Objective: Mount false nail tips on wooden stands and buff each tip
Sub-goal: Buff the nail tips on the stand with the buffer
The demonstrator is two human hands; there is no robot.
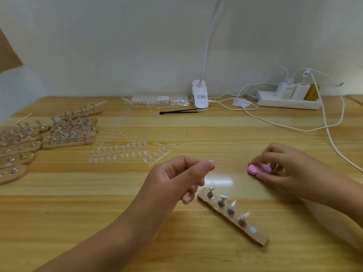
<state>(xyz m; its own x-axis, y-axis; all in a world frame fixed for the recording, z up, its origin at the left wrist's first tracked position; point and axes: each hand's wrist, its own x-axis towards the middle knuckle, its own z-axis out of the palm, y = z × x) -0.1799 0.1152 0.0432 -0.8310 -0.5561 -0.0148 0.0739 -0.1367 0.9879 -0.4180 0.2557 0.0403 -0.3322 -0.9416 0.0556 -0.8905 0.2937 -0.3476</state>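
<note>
A wooden stand (257, 235) lies diagonally on the table near the front, with several metal pegs carrying clear nail tips (233, 204); its nearest round magnet spot (253, 230) is bare. My left hand (176, 177) hovers just left of the stand's far end, fingers curled, thumb and forefinger pinching a small pale nail tip (211, 161) of which only the end shows. To the right, my right hand (290, 167) grips a pink and purple buffer block (258, 169) low over the table.
Strips of loose clear nail tips (125, 152) lie mid-table. Several wooden stands with pegs (68, 132) are stacked at the left. At the back are a bag of tips (159, 100), black tweezers (178, 112), a clip lamp (200, 97), a power strip (288, 102) and trailing white cables (332, 138).
</note>
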